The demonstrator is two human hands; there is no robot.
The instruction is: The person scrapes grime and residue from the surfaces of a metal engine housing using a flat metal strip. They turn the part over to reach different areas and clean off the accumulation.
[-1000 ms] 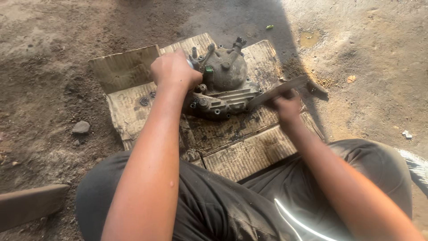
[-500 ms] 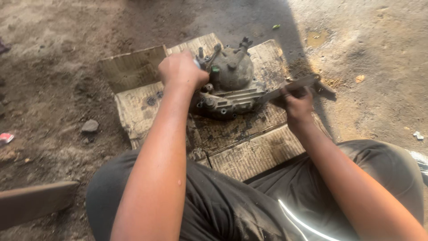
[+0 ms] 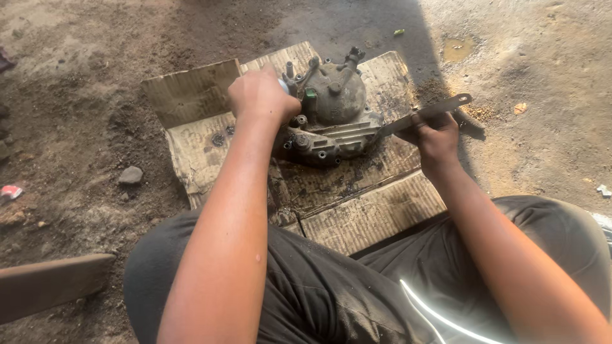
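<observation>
Left hand (image 3: 260, 95) was closed in a fist just above the middle of the frame, pressed against the left side of the grimy engine casing (image 3: 328, 118); whatever it gripped was mostly hidden, with only a small pale tip showing at its right edge; right hand (image 3: 435, 135) sat to the right of centre, curled tight around a flat metal bar (image 3: 424, 114); the bar slanted from the upper right down to the left, its lower end meeting the right edge of the casing, its upper end reaching past the hand; the casing therefore lay between the two hands, touching the left one and joined to the right one only through the bar; it rested on flattened cardboard (image 3: 376, 213) spread over the dirt floor (image 3: 76, 108) in the upper middle of the frame; a small green part showed on top of the casing, near the left hand; a grey stone (image 3: 131, 174) lay on the dirt at the left, well apart from the cardboard's edge; the person's dark trousers (image 3: 319, 293) filled the lower part of the frame, knees either side of the cardboard.
</observation>
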